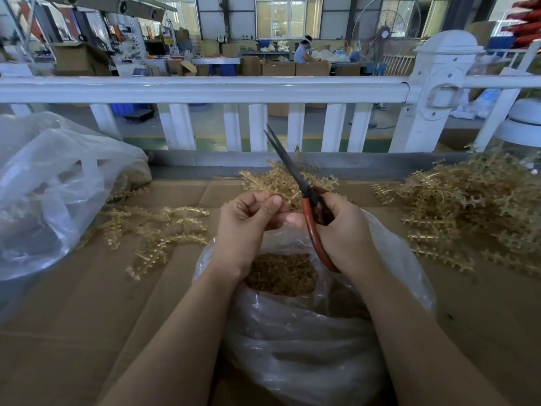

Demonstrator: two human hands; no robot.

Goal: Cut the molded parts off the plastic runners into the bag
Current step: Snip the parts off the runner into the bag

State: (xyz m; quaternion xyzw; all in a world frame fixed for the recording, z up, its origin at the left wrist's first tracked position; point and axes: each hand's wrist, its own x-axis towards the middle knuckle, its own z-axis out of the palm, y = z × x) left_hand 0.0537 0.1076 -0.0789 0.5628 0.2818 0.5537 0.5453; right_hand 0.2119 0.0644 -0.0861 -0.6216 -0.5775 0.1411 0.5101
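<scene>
**Scissors and runner held over the open bag**

My left hand (248,224) pinches an amber plastic runner (285,183) between thumb and curled fingers. My right hand (341,230) grips the red handles of the scissors (295,177), whose dark blades point up and away, almost closed. Both hands are above the clear plastic bag (292,332), which holds a heap of cut molded parts (281,273). More runners (468,206) lie piled on the cardboard-covered desk (73,332) at my right, and a few at my left.
</scene>
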